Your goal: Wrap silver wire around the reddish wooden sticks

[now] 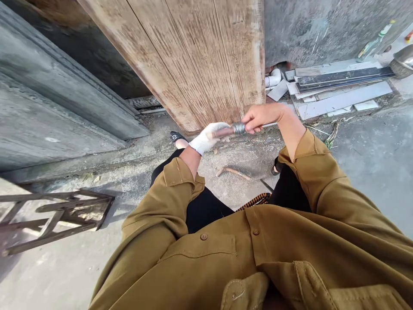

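Observation:
My left hand [206,137], in a white glove, is closed round a brown wooden handle [223,132]. Grey metal wire [239,128] is wound in a thick band about the handle's right end. Just right of that band, my bare right hand [262,117] is closed, its fingers on a thin pale metal rod [270,125] that sticks out past the hand. Whether the fingers also pinch a wire end cannot be made out. Both hands are held over the ground, before a wooden door [200,64]. A bent brown stick [234,172] lies on the ground below them.
On the right, flat strips and tile pieces [342,86] are stacked along the wall by a white pipe [273,78]. A wooden frame [61,215] stands at left. A metal bowl [403,62] and a bottle [376,41] are at far right. A striped seat [254,200] shows beneath me.

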A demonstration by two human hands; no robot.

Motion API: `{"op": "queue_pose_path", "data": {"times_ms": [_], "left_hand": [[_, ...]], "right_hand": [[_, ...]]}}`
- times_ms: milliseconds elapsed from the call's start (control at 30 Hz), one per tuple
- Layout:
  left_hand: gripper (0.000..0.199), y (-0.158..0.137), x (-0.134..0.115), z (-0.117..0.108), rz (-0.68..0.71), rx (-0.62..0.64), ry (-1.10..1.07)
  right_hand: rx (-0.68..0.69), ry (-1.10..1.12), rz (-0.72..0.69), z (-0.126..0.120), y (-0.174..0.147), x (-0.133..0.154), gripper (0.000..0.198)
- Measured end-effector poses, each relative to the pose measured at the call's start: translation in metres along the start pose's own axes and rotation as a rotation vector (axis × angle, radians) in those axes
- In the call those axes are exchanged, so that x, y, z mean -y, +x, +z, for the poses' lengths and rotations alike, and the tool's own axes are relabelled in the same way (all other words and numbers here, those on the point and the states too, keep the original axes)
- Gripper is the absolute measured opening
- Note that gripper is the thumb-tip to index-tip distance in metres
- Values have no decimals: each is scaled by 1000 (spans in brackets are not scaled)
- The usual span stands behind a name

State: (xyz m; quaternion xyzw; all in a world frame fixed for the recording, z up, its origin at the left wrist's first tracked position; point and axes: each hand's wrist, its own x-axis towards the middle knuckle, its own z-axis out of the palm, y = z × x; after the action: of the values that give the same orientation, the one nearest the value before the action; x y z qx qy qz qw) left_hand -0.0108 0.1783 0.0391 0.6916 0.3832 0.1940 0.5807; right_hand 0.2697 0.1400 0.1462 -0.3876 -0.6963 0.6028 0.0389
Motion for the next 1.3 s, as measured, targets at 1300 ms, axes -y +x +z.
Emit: {"op": "queue_pose_path", "data": {"times_ms": [1300], "left_hand": [[27,-9,-40,31,68,313,61]], "right_hand": [[-822,-259,279,1,-12,-44,33]]}}
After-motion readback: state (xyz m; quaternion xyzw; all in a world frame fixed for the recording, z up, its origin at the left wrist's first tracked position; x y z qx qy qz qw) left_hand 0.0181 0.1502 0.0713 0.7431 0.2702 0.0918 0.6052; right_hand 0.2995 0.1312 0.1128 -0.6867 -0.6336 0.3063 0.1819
